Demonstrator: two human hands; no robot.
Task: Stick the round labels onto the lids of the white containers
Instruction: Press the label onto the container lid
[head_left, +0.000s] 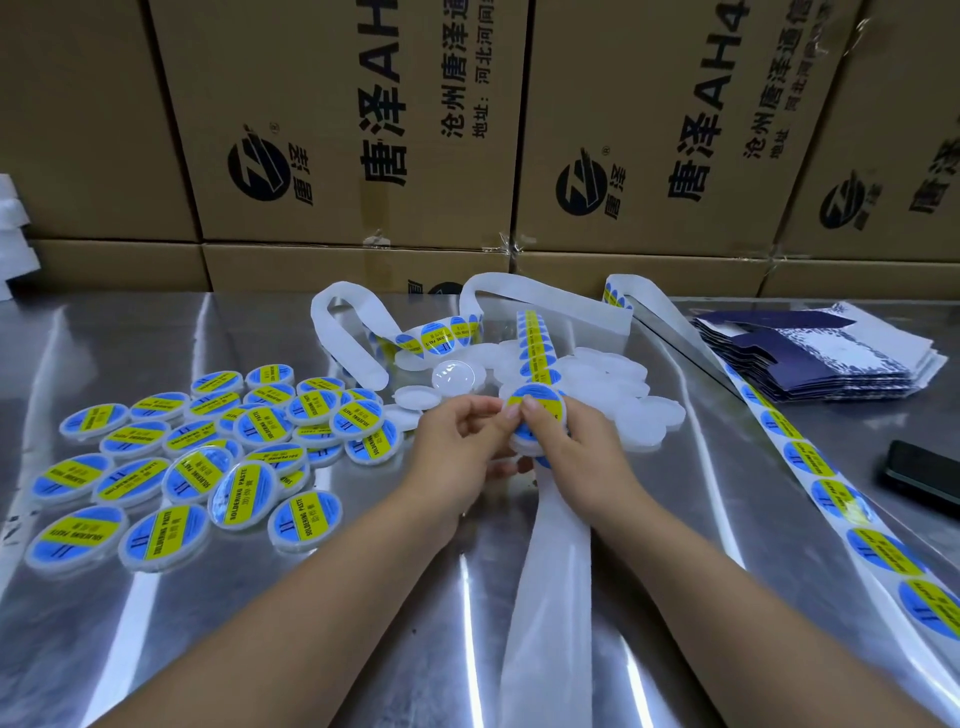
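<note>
On the shiny metal table (675, 519), centre frame, the left hand (457, 441) and right hand (571, 441) both grasp a small round white plastic container (522, 448), with a round blue-and-yellow label (540, 399) on its lid. Labelled containers (197, 447) are piled at left. Unlabelled white containers (623, 384) lie beyond the hands, in front of brown cardboard boxes (363, 130).

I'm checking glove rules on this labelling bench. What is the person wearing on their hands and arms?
Nothing visible. The left hand and right hand are bare, with no gloves, rings or watch. The forearms are bare too: no sleeves reach into view, and no wristbands or markings show.
</note>
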